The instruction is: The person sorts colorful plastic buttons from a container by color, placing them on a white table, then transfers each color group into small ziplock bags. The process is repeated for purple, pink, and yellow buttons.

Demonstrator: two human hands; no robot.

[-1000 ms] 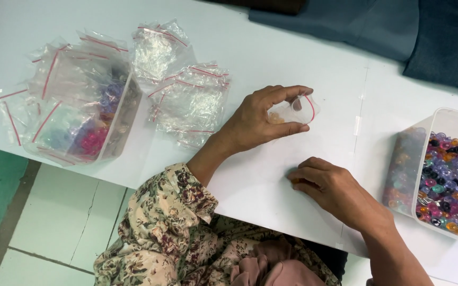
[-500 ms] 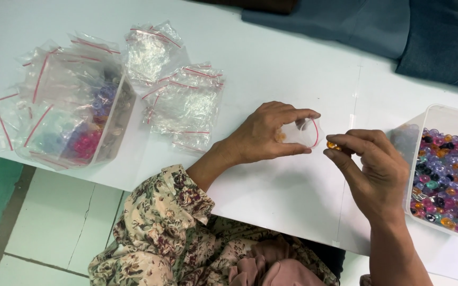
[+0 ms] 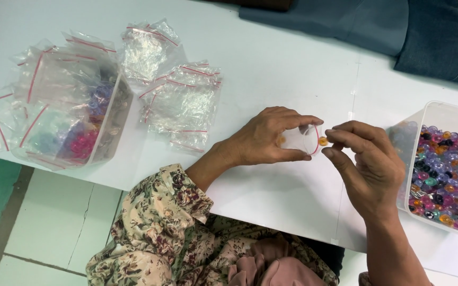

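Left hand (image 3: 263,140) pinches a small clear red-rimmed bag (image 3: 302,140) open; right hand (image 3: 369,159) holds an orange bead (image 3: 323,141) at its mouth.

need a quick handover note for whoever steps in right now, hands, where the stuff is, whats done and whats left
Left hand: holds a small clear zip bag open at its mouth, above the white table.
Right hand: pinches one orange bead right at the bag's opening.
Supply: tub of mixed coloured beads at the right edge.
Done: clear box with filled bags far left; at least one bead looks to be in the held bag already.
Left: the orange bead is not yet inside, the bag is unsealed; a pile of zip bags, apparently empty, lies beside the box.
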